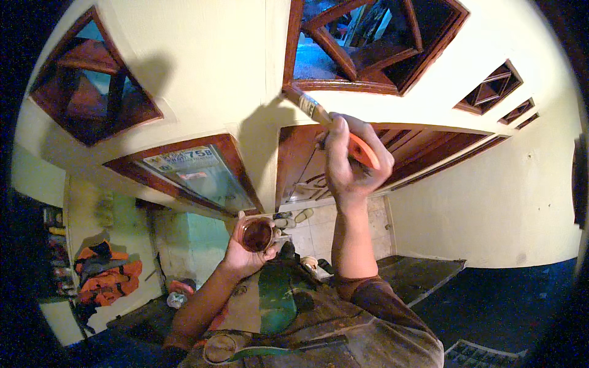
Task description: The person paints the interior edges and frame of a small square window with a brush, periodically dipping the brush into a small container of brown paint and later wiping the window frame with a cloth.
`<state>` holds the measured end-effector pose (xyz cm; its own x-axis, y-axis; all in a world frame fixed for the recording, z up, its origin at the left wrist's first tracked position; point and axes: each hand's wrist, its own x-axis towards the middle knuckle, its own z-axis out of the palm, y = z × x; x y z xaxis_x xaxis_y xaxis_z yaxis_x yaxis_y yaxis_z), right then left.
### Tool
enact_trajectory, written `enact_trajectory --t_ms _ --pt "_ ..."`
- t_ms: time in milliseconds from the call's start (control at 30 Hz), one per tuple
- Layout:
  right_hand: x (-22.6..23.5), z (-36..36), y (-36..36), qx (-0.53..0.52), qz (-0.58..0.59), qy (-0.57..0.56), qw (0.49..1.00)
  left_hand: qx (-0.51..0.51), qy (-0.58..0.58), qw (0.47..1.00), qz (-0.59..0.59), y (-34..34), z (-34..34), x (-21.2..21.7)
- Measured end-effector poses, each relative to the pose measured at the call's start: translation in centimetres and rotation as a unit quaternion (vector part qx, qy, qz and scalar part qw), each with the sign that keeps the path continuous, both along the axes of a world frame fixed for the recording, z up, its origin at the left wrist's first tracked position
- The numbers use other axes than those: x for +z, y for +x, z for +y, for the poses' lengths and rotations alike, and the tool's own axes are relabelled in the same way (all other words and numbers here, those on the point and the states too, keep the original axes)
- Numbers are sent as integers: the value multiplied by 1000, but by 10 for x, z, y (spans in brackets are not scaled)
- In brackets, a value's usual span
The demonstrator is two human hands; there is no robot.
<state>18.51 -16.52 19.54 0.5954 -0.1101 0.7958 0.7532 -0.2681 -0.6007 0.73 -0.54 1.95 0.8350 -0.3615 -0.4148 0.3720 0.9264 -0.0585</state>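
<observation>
My right hand (pixel 354 161) is closed round the orange handle of a paintbrush (pixel 311 108), raised in front of me. The dark bristle tip touches, or nearly touches, the lower left corner of a reddish-brown wooden window frame (pixel 346 88) set in the cream wall. Lower and to the left, my left hand (pixel 240 256) grips a small round jar (pixel 257 249) from the side. Dark brown liquid shows inside it through the open top. The fingers behind the jar are partly hidden.
Beneath the window stands a brown wooden door (pixel 399 153). Left of it is a glazed wooden panel (pixel 196 172) with a printed plate. Another wooden-framed opening (pixel 132 119) is at upper left. Slippers (pixel 303 215) lie on the tiled floor; orange cloth items (pixel 109 279) hang at left.
</observation>
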Motion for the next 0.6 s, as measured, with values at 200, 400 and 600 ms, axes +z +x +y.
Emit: enact_trajectory --t_ms 200,400,600 --pt "-7 -5 8 -32 -48 -11 998 -30 22 994 -101 3 -2 -1" --pt "0 -7 11 -55 -53 -15 997 -34 13 998 -44 5 -2 9" --pt "-12 6 9 -3 -160 -81 984 -33 40 995 -86 5 -1 -6"
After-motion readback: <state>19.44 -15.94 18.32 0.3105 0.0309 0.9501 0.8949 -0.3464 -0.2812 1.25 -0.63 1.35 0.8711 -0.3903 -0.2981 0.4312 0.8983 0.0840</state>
